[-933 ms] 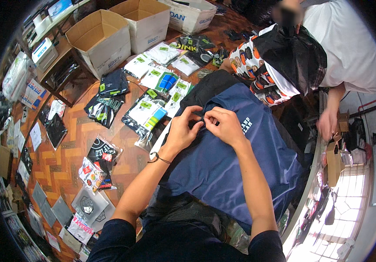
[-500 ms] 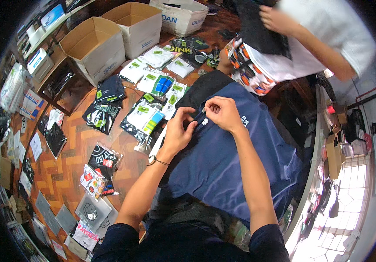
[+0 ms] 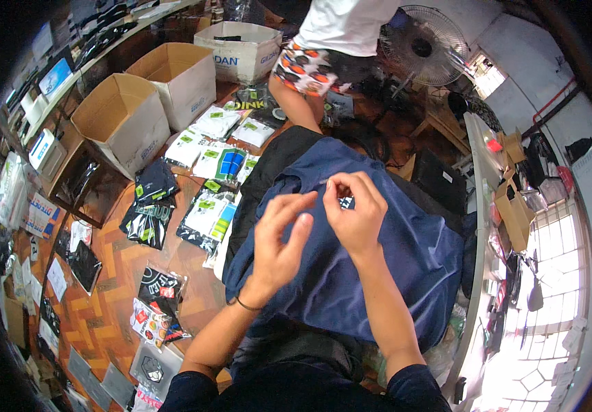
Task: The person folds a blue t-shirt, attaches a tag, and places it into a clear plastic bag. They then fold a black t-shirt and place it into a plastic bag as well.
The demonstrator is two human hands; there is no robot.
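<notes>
A navy blue shirt (image 3: pixel 395 278) is spread out in front of me, with black fabric (image 3: pixel 258 168) showing under its far left side. Above the shirt, near its neckline, my right hand (image 3: pixel 356 213) is pinched around a tiny, thin, pale thing that is too small to name. My left hand (image 3: pixel 278 240) hovers just left of it, fingers apart and partly bent, with nothing visible in them. The fingers of the two hands are close together but not gripping each other. Part of a white print on the shirt shows behind the right hand.
Plastic-bagged shirts (image 3: pixel 220 165) lie in rows on the wooden floor ahead to the left. Cardboard boxes (image 3: pixel 131 134) stand beyond them. A person in patterned shorts (image 3: pixel 306 69) stands at the far side, near a large fan (image 3: pixel 423 48). A long table (image 3: pixel 478 226) runs along the right.
My hands have come away from the neckline, the left with its fingers spreading and the right still pinching. The other person has straightened and moved back. My view has shifted right.
</notes>
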